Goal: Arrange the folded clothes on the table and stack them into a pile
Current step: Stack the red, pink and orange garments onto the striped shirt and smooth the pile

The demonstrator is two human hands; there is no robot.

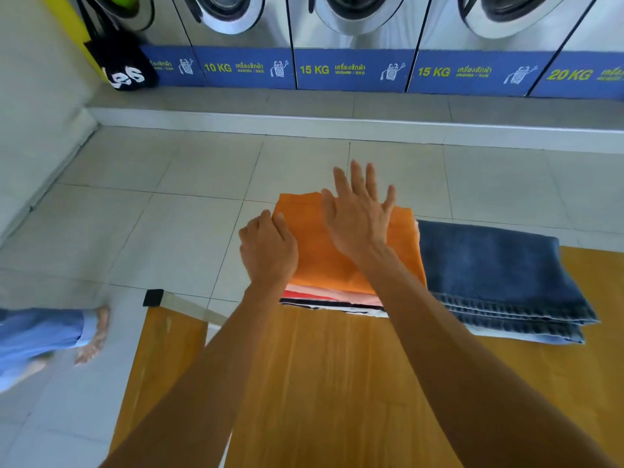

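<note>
A folded orange garment point(324, 261) tops a pile at the far edge of the wooden table point(320, 383). Under it show the edges of pink, red, dark and white folded clothes point(331, 300). My right hand point(359, 217) lies flat on the orange garment with its fingers spread. My left hand point(268, 251) has curled fingers at the pile's left edge; whether it grips cloth I cannot tell. Folded blue jeans point(499, 275) lie right beside the pile, on top of a pale blue piece.
Beyond the table is a tiled floor, then a raised step with a row of washing machines point(351, 35). A black tote bag point(126, 62) hangs at the far left. Another person's foot and blue clothing point(50, 336) are at the left, next to the table's corner point(153, 297).
</note>
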